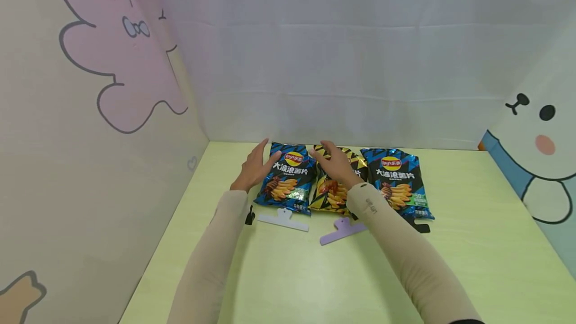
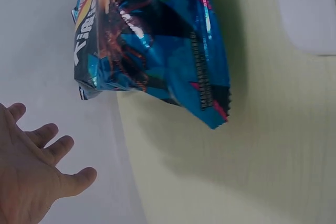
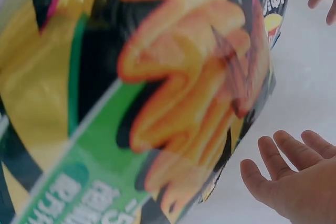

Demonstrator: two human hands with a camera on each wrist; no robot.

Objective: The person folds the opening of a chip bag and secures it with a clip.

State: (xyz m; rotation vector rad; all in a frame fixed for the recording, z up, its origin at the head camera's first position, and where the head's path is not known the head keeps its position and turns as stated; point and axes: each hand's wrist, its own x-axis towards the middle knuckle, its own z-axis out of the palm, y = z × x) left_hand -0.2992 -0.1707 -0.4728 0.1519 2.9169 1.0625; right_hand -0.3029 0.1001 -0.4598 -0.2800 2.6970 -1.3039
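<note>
Beige sleeves (image 1: 209, 259) foremost; leftmost blue chip bag (image 1: 285, 181) between left hand (image 1: 254, 168) and right hand (image 1: 338, 165), both released.

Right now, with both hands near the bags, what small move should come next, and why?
I'd probably bring both hands inward to pinch the top of the left blue bag: the left hand is spread at its upper left, the right hand is over the yellow bag near its upper right, and neither grips anything.
</note>
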